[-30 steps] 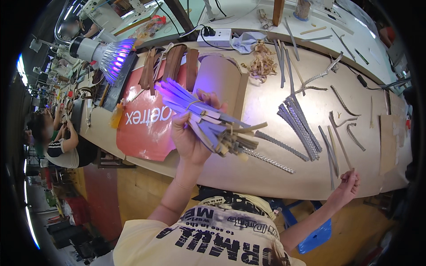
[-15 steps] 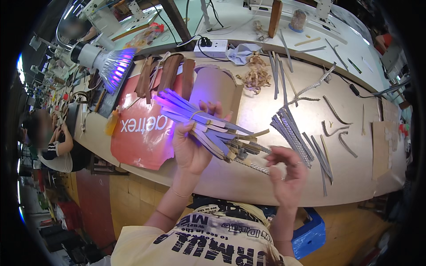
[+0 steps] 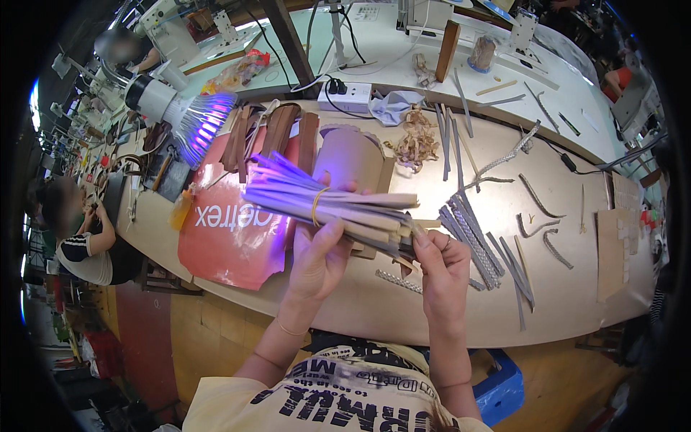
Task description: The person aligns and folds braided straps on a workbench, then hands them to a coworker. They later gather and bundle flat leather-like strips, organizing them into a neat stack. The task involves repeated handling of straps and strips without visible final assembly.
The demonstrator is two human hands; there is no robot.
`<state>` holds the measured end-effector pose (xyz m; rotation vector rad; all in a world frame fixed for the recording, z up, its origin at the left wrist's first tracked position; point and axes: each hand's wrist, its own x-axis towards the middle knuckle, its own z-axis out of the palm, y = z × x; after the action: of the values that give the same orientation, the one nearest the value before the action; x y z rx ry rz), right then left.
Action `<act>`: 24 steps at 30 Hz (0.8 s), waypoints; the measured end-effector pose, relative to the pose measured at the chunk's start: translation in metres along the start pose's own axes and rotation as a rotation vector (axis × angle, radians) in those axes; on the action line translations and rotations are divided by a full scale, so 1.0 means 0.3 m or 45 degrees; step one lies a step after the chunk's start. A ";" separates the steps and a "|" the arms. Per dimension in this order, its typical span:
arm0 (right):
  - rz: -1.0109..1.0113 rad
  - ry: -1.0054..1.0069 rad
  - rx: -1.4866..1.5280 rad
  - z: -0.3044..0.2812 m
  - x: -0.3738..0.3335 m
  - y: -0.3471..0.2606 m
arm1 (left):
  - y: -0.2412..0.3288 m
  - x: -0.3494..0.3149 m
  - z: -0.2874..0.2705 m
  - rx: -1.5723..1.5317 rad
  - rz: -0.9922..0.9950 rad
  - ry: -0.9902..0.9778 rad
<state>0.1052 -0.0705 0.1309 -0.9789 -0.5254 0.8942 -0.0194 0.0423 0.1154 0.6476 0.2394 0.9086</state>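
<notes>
My left hand [image 3: 319, 259] is wrapped round a bundle of flat grey and tan strips [image 3: 363, 209], held over the table. A yellow rubber band [image 3: 316, 207] circles the bundle near its middle. My right hand [image 3: 444, 268] pinches strip ends at the bundle's right side, thumb and fingers pressed together. Which strips lie between those fingers is partly hidden. Below the bundle, between my hands, a short braided cord [image 3: 398, 281] shows. Beside my right hand, a pile of grey strips and braided lengths [image 3: 471, 234] lies on the table.
A lit lamp [image 3: 198, 126] hangs over a red sheet [image 3: 223, 245] at left. Brown strips [image 3: 275, 133] and a curved brown piece [image 3: 350, 155] lie behind the bundle. Curly scraps [image 3: 415, 144], a power strip [image 3: 345, 97] and loose cords [image 3: 536, 196] lie farther back and right. Another person [image 3: 90, 237] sits at far left.
My right hand has moved left and closed on the strip ends. The bundle, fanned and tilted down before, now lies nearly level with its ends closer together.
</notes>
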 end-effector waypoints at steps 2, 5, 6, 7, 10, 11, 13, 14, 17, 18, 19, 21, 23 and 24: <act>0.038 -0.009 -0.032 -0.003 -0.006 0.001 | -0.001 0.000 -0.011 0.004 -0.047 0.112; 0.049 -0.052 -0.100 -0.004 -0.018 0.004 | -0.008 0.000 -0.038 0.086 -0.061 0.174; 0.055 -0.072 -0.116 -0.004 -0.022 0.006 | -0.009 -0.001 -0.046 0.131 -0.055 0.177; 0.035 -0.068 -0.128 -0.003 -0.025 0.008 | -0.010 -0.003 -0.052 0.131 -0.069 0.169; -0.009 -0.071 -0.103 0.001 -0.032 0.019 | -0.009 -0.006 -0.060 0.114 -0.105 0.142; -0.030 -0.088 -0.081 0.000 -0.034 0.021 | -0.008 -0.007 -0.057 0.099 -0.116 0.139; -0.064 -0.098 -0.060 -0.001 -0.044 0.024 | -0.007 -0.009 -0.047 0.048 -0.153 0.136; -0.076 -0.091 -0.062 -0.001 -0.051 0.025 | -0.006 -0.009 -0.040 0.012 -0.179 0.137; -0.115 -0.073 0.015 0.004 -0.060 0.034 | 0.000 -0.012 -0.016 -0.115 -0.265 0.117; -0.143 -0.074 0.075 0.006 -0.060 0.037 | 0.002 -0.011 -0.009 -0.148 -0.270 0.082; -0.123 -0.056 0.079 0.009 -0.059 0.040 | 0.002 -0.010 -0.002 -0.138 -0.286 0.155; -0.109 -0.032 0.129 0.012 -0.052 0.046 | -0.004 -0.002 0.008 -0.093 -0.271 0.258; -0.092 0.018 0.035 0.012 -0.050 0.047 | -0.016 0.012 0.014 -0.025 -0.220 0.387; -0.076 0.038 -0.022 0.011 -0.047 0.048 | -0.016 0.015 0.014 -0.006 -0.195 0.436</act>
<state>0.0891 -0.0770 0.1200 -0.9857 -0.5350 0.8216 -0.0116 0.0419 0.1160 0.4592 0.5852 0.8683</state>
